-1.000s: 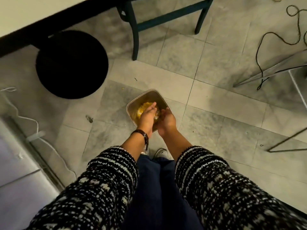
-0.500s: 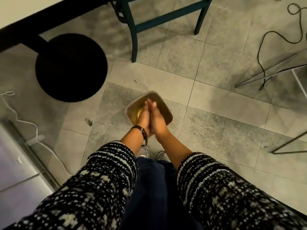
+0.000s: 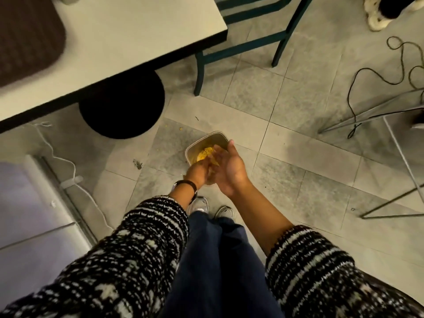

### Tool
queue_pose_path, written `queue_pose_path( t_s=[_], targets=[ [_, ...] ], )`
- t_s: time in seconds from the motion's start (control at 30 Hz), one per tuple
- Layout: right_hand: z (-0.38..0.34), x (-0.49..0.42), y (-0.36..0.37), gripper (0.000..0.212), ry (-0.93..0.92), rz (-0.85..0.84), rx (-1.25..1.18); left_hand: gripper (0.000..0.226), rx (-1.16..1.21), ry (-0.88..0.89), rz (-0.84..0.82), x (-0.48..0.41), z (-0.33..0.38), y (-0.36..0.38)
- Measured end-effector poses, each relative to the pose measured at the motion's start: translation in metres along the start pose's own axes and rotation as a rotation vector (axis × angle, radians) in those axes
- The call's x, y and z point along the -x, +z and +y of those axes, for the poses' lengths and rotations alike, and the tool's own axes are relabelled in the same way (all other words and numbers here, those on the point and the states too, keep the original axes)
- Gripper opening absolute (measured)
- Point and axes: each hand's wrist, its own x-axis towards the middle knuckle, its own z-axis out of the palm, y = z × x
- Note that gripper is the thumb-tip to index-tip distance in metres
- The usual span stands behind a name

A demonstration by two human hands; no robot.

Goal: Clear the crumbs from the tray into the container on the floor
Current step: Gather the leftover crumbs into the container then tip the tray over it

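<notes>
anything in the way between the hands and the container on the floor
Nothing visible does. The left hand and right hand meet over the tan square lidless container, where yellow crumbs lie inside. A few stray crumbs lie on the grey floor tile beside it.

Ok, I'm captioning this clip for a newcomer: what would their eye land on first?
The left hand and right hand close together over the small container on the tiled floor, yellow crumbs heaped inside it. Then the dark tray on the pale table at top left, and a black cable looping over the floor at right.
</notes>
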Motion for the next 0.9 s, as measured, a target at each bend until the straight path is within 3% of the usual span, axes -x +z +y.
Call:
queue_pose_path(
  t_s=[0.07,0.23,0.5,0.9],
  targets=[
    [-0.009,0.023,0.001,0.054,-0.063,-0.023,0.014,0.033,-0.015,0.028,0.075,0.020,0.013,-0.009],
    [-0.048,0.103,0.013,0.045,-0.191,0.074,0.350,0.034,0.154,0.115,0.127,0.121,0.061,-0.035],
    [-0.077,0.185,0.045,0.038,-0.265,-0.069,0.437,0.037,0.306,0.278,0.202,0.258,0.078,-0.083],
    [-0.067,0.216,0.202,0.038,-0.294,-0.305,0.630,0.034,0.623,0.352,0.414,0.308,0.086,-0.202]
  ],
)
